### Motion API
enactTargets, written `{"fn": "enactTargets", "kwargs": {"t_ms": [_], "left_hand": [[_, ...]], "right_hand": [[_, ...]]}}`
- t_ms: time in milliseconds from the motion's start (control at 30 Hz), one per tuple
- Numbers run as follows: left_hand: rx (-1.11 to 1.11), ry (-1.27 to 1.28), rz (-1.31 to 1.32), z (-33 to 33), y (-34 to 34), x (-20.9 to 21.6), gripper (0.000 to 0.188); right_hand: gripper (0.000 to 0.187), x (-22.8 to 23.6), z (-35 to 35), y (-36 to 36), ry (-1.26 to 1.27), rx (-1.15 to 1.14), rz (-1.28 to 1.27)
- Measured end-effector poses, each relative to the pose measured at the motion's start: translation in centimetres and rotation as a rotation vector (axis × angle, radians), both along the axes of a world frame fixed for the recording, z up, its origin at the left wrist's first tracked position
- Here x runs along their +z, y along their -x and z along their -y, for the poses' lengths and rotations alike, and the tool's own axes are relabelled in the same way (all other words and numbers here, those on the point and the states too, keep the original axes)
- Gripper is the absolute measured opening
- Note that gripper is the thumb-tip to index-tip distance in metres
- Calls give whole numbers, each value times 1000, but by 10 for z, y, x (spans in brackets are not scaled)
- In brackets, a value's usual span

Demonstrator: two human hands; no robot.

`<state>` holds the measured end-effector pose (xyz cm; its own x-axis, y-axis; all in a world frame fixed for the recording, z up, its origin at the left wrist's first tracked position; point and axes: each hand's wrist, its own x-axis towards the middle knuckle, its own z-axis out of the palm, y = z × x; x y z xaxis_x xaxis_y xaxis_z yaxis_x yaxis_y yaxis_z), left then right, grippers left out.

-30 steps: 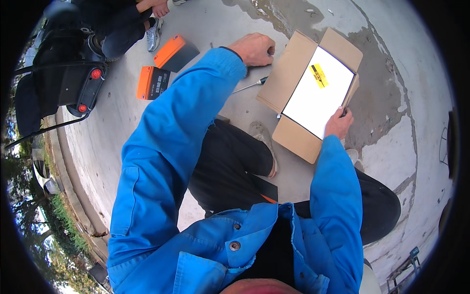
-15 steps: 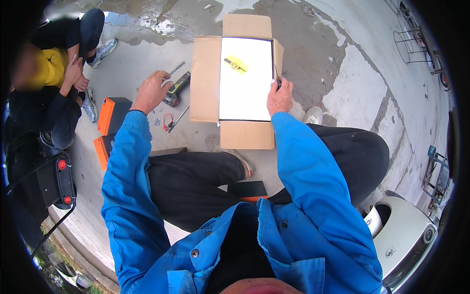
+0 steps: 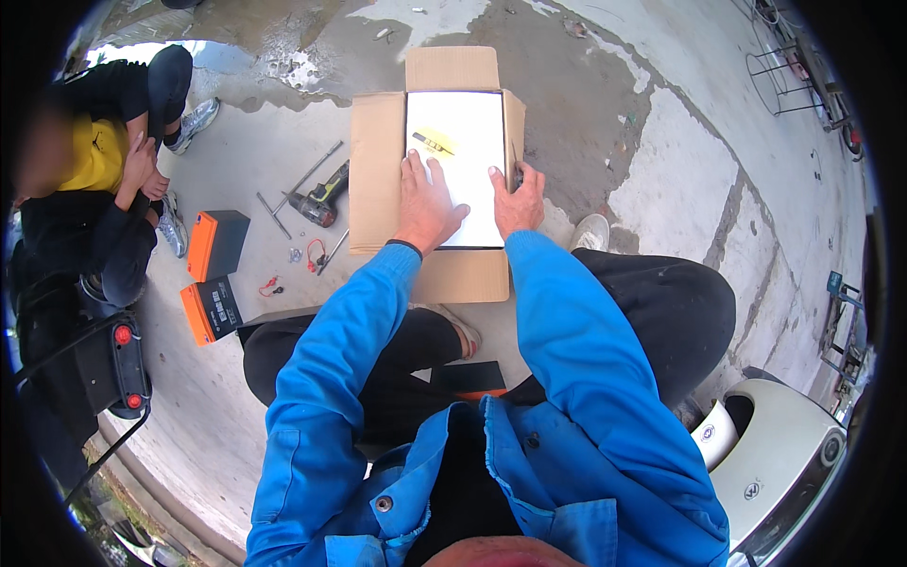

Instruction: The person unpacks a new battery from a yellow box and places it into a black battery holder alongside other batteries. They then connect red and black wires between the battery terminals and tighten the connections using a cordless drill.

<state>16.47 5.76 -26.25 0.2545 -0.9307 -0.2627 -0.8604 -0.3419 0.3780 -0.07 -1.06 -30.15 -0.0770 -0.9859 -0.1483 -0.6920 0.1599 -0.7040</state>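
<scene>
An open cardboard box [image 3: 376, 180] with its flaps folded out stands on the ground ahead of me. Inside lies a flat white panel [image 3: 463, 118] with a yellow printed patch, filling the opening. My left hand [image 3: 430, 206] rests on this panel, fingers stretched out and holding nothing. At the box's right edge, my right hand [image 3: 519, 200] is closed round a thin dark-handled tool [image 3: 518, 177], its thumb against the panel. My fingers hide much of the tool, so its kind is unclear.
Left of the box lie a T-handle wrench [image 3: 300, 189], a cordless drill [image 3: 323, 197], a thin rod [image 3: 333, 253] and red wires [image 3: 316, 255]. Orange-and-black batteries [image 3: 217, 246] stand farther left, near a seated person [image 3: 104, 180]. A white rounded body [image 3: 784, 463] is at the lower right.
My left hand has moved right, from beside the T-handle wrench and drill onto the white panel. My right hand stays at the box's right edge with the dark-handled tool.
</scene>
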Motion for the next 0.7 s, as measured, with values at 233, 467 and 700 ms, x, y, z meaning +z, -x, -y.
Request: {"fn": "enactTargets", "kwargs": {"t_ms": [233,467,700], "left_hand": [[212,109,-169,12,6,8,70],[724,306,-955,19,-36,27,48],[436,361,-1116,21,-58,64,46]], "right_hand": [[71,8,-8,10,161,148,-39],[71,17,-13,22,76,235,16],[66,56,41,28,-241,273,703]]}}
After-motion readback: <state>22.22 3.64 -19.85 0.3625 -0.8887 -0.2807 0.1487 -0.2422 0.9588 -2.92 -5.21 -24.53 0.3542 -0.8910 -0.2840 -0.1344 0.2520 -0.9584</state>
